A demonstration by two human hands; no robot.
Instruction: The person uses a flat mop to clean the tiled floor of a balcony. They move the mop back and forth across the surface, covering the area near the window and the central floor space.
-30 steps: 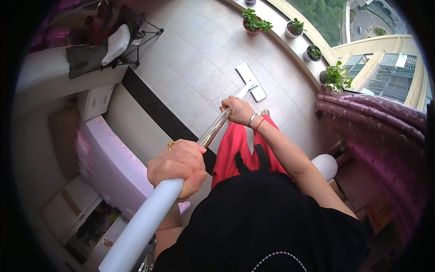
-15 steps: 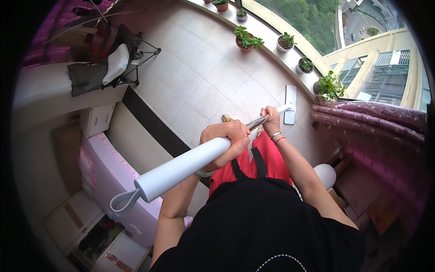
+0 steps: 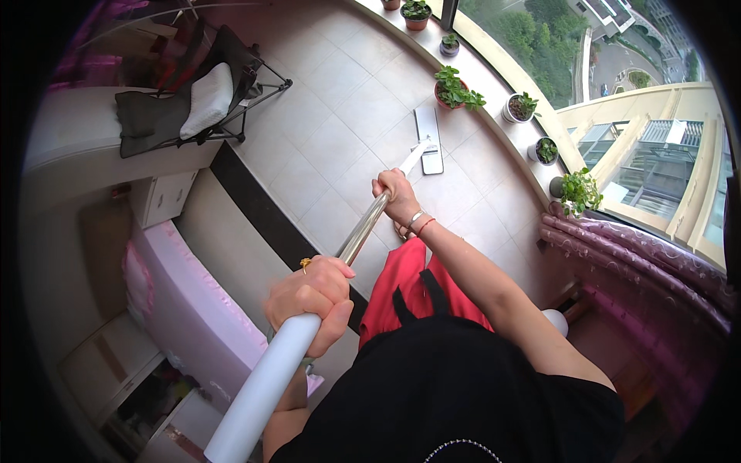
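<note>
Down on the pale tiled floor, a flat white mop head is resting, and the white window sill is carrying a row of potted plants! A white cushion is lying on the dark folding chair.

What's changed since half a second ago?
The mop head swung left, away from the purple curtain. The left hand and right hand shifted left too, the left one also lower in view. Neither let go: both grip the mop pole. The potted plants and folding chair stayed put.
</note>
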